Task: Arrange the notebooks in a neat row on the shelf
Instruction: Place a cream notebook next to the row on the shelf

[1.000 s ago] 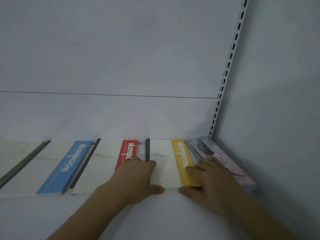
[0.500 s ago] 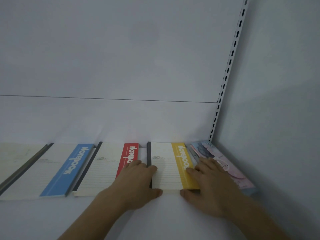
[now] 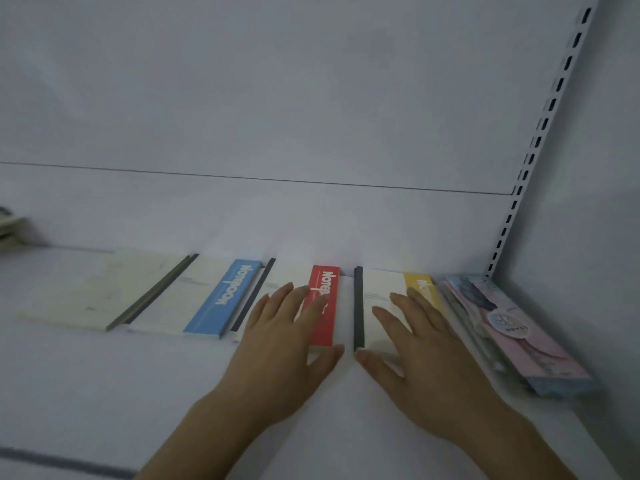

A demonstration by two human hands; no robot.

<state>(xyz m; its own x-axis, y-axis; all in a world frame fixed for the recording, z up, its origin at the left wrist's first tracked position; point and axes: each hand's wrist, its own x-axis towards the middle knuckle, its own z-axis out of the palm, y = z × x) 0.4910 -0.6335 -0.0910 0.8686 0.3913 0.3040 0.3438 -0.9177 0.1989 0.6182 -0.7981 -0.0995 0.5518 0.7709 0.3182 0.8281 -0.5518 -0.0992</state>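
Five notebooks lie flat in a row along the back of the white shelf (image 3: 104,393), spines pointing away from the viewer. From left to right: one pale notebook (image 3: 79,292) with a dark spine; one blue-banded notebook (image 3: 228,296); one red-banded notebook (image 3: 327,306); one yellow-banded notebook (image 3: 381,292); and one pink-and-blue patterned notebook (image 3: 512,327) set at a slant in the right corner, just beside the slotted upright (image 3: 533,147). The left hand (image 3: 284,348) rests with straight, spread fingers on the red-banded notebook, its thumb at the near edge. The right hand (image 3: 426,358) lies likewise flat and spread on the yellow-banded notebook, thumb at the near left corner. The two hands are side by side, thumbs near each other but not touching. A narrow gap separates the red-banded and yellow-banded notebooks. One blurred stack of objects (image 3: 10,230) sits at the far left edge.
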